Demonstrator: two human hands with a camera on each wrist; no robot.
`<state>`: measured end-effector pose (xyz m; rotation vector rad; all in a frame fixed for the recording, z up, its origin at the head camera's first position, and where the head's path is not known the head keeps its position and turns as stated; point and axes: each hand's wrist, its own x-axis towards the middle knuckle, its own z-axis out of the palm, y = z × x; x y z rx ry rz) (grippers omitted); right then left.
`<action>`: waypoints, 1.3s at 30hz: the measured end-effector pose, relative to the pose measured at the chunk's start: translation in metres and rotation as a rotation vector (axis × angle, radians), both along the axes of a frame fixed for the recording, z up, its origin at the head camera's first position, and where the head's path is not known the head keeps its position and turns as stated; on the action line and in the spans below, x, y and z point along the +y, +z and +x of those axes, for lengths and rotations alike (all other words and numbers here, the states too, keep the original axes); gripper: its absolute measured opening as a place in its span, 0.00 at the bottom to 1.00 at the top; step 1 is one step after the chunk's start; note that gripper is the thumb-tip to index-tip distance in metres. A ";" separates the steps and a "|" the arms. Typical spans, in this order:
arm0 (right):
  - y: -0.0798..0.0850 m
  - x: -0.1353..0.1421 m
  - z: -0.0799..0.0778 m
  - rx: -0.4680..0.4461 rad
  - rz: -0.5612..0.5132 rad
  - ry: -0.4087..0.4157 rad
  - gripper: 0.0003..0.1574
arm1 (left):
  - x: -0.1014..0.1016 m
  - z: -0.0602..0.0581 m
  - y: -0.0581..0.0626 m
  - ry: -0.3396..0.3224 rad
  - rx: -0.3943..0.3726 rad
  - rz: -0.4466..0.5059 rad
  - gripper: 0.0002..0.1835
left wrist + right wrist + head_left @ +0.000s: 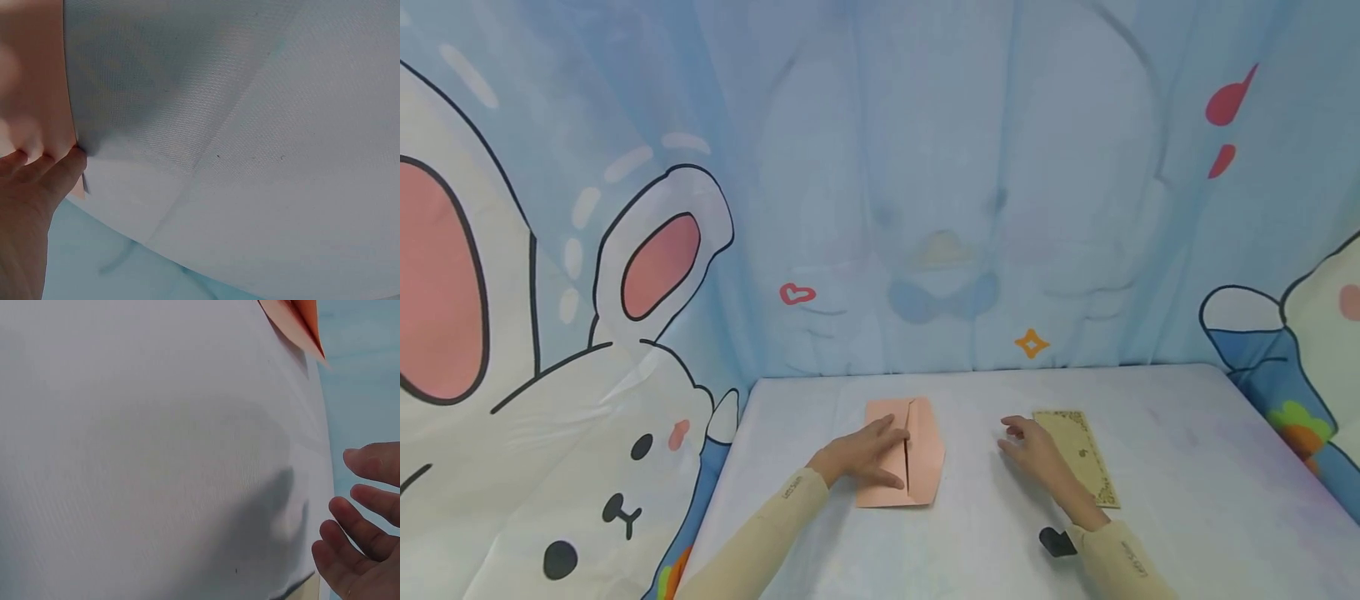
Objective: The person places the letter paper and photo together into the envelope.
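A salmon-pink paper envelope (927,454) lies on the table, with a seam running down it and a tapered flap on its right side. My left hand (867,454) rests on its left part, fingers spread. In the left wrist view, the fingertips of the left hand (34,187) touch the envelope (37,75) near its edge. To the right, a yellow card (1078,450) with an ornate dark border lies partly covered by my right hand (1037,450). That hand hangs above the table with loosely bent fingers, holding nothing; the right wrist view shows its fingers (359,528) apart.
A white cloth covers the table (973,533). Behind it hangs a light-blue curtain (940,167) printed with cartoon animals. A small black shape (1057,542) shows beside the right sleeve (1120,562); what it is, I cannot tell.
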<state>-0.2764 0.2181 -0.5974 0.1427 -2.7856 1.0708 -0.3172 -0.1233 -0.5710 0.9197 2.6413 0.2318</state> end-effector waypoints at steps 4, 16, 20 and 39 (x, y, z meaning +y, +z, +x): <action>-0.006 0.016 -0.001 0.051 0.027 -0.014 0.26 | 0.000 -0.001 0.000 0.003 -0.007 0.001 0.47; -0.007 0.056 0.014 -0.030 0.117 -0.155 0.42 | -0.001 -0.002 -0.002 0.013 -0.008 -0.008 0.48; -0.005 0.063 0.018 -0.137 0.093 -0.178 0.48 | 0.000 -0.002 -0.002 0.004 0.002 -0.019 0.48; 0.003 0.075 0.017 -0.253 0.159 -0.184 0.67 | -0.001 -0.005 -0.004 -0.014 0.019 -0.014 0.47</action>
